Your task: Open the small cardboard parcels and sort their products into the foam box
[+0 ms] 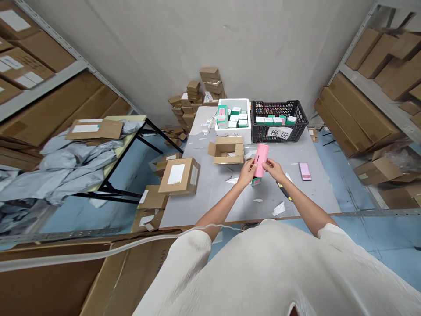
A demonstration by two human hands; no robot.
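Observation:
A pink cylinder (262, 160) with a dark mark on its side is held upright above the grey table (210, 206). My left hand (247, 172) grips its lower left side, and my right hand (275, 169) pinches its lower right side. Just beneath the cylinder, a small green box (256, 181) is partly hidden. An open cardboard box (226, 150) stands behind my left hand. Near my right forearm lies a yellow and black cutter (284, 192).
A white bin (233, 134) and a black crate (279, 133), both holding green-and-white boxes, stand at the back. The phone (305, 171) lies on the right. A taped carton (180, 176) occupies the left edge. White scraps (279, 209) lie in front.

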